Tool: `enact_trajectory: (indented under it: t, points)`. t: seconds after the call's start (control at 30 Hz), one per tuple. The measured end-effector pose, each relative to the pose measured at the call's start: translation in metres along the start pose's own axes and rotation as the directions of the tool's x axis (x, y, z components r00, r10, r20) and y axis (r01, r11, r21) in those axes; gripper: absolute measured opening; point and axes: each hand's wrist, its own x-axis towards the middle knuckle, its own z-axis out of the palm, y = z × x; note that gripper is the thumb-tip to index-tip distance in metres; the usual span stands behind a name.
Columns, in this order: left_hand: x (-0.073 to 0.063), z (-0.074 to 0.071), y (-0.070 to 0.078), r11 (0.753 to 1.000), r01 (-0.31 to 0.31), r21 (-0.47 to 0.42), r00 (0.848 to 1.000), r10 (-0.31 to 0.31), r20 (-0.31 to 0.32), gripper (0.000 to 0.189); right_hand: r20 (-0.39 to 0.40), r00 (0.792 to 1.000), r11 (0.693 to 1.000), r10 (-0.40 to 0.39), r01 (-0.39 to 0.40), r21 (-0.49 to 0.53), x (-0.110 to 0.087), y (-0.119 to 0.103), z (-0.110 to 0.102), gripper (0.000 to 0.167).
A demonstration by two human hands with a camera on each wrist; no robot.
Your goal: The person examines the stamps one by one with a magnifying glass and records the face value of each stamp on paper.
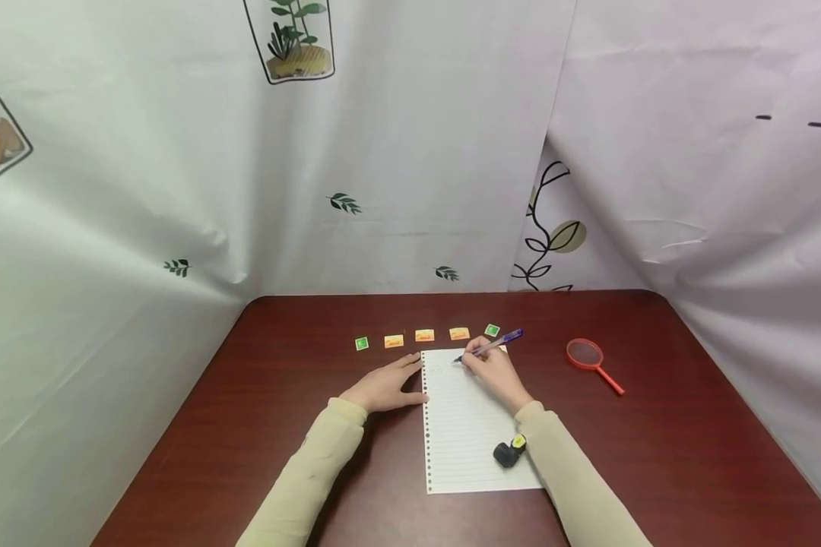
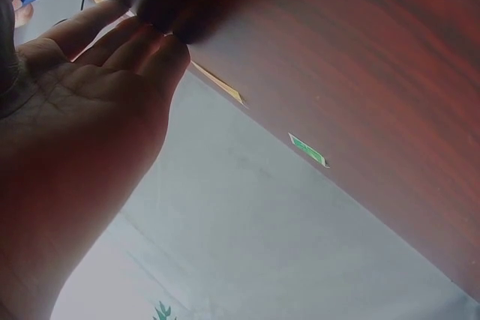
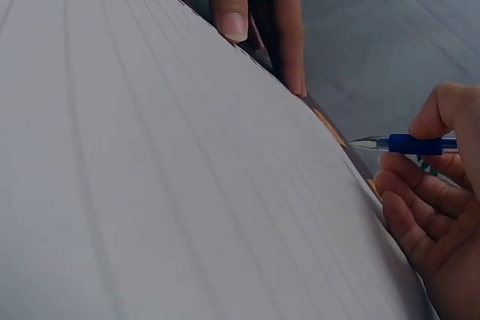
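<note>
A sheet of lined loose-leaf paper (image 1: pixel 461 448), with holes down its left side, lies on the dark red table. My right hand (image 1: pixel 498 376) pinches a blue pen (image 1: pixel 508 339) between thumb and fingers near the top of the sheet. In the right wrist view, the pen (image 3: pixel 412 145) shows its blue grip and pointed tip, close over the paper. Faint handwriting shows at the sheet's upper left. Fingers fairly straight, my left hand (image 1: pixel 383 386) rests at the left edge of the paper, its thumb touching the margin.
Behind the paper is a row of small stamp-like pieces: green ones (image 1: pixel 362 343) at the ends, orange ones (image 1: pixel 425 335) between. A red magnifying glass (image 1: pixel 584 352) lies to the right. A black device (image 1: pixel 506 454) sits by my right wrist. White patterned cloth (image 1: pixel 410 152) hangs behind the table.
</note>
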Motion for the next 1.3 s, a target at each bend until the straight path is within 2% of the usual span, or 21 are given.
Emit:
enact_trajectory:
  t: [0.23, 0.77, 1.07, 1.3]
  points:
    - [0.0018, -0.0005, 0.0000, 1.000, -0.003, -0.007, 1.000, 0.003, 0.001, 0.081, -0.010, 1.000, 1.000, 0.000, -0.001, -0.015, 0.0000, -0.0006, 0.0001, 0.007]
    - [0.0037, 0.0007, -0.0008, 1.000, -0.001, 0.015, 1.000, 0.001, 0.005, 0.081, 0.047, 0.996, 0.989, -0.078, 0.083, -0.124, 0.0028, 0.0036, 0.0013, 0.007]
    - [0.0039, 0.0007, -0.0011, 1.000, -0.005, -0.006, 1.000, 0.005, 0.000, 0.081, 0.061, 0.995, 0.988, -0.082, 0.090, -0.127, 0.0012, 0.0013, 0.0004, 0.007]
    - [0.0036, 0.0006, -0.0004, 1.000, -0.001, -0.004, 1.000, 0.001, 0.004, 0.082, 0.044, 0.994, 0.988, -0.100, 0.104, -0.114, 0.0021, 0.0027, 0.0001, 0.005]
